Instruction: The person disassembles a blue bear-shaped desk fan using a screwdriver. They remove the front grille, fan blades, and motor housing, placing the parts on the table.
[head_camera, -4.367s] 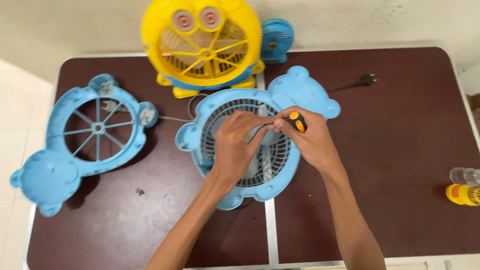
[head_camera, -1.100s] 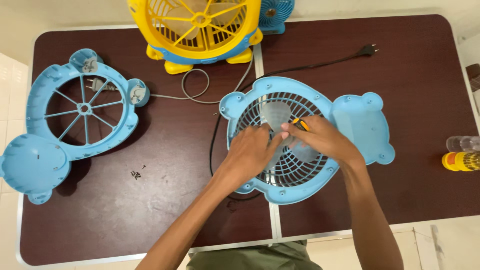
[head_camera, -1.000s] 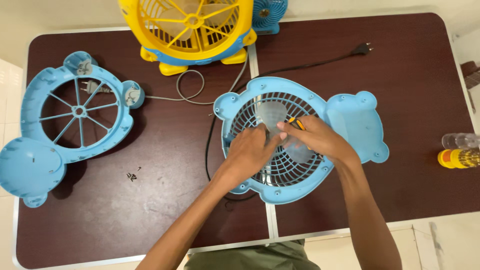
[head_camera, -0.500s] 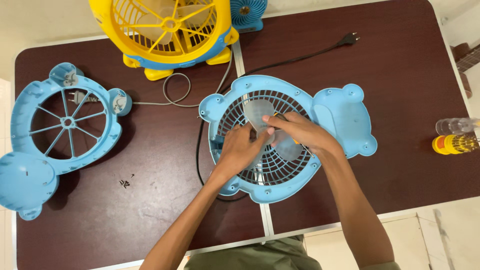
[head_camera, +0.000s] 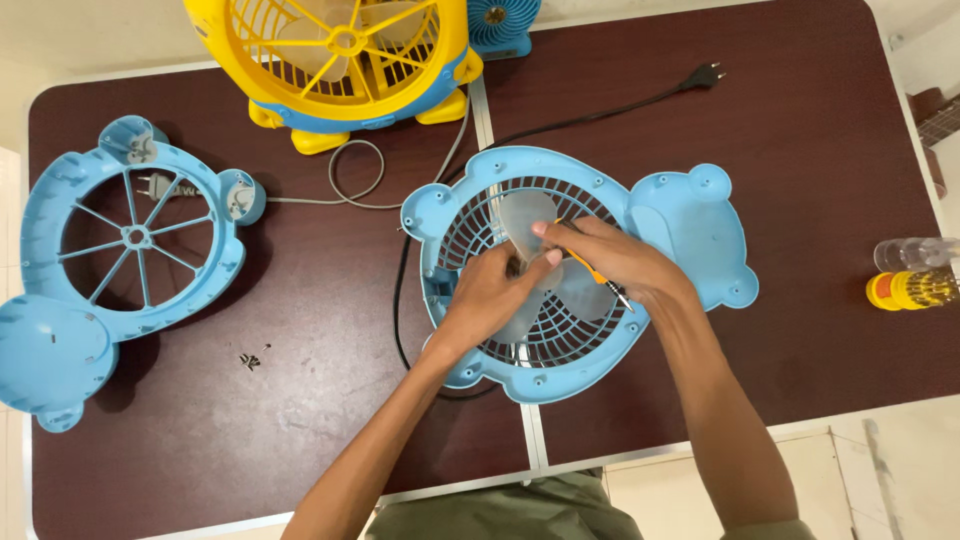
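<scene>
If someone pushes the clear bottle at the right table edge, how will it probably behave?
The clear bottle lies on its side near the table edge, so it would probably roll. It looks like thin plastic, so likely light. The yellow container beside it might stop it.

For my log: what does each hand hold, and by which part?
Right hand: screwdriver, by its handle. Left hand: fingers on the fan blade hub; grip unclear.

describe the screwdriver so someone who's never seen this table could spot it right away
On the dark brown table, find the blue grille lying flat in the middle, under both hands. The screwdriver is in the right hand, slanting across the pale fan blades. It is the only thin thing there with an orange and black handle; only a short stretch and the metal tip show past the fingers.
</scene>
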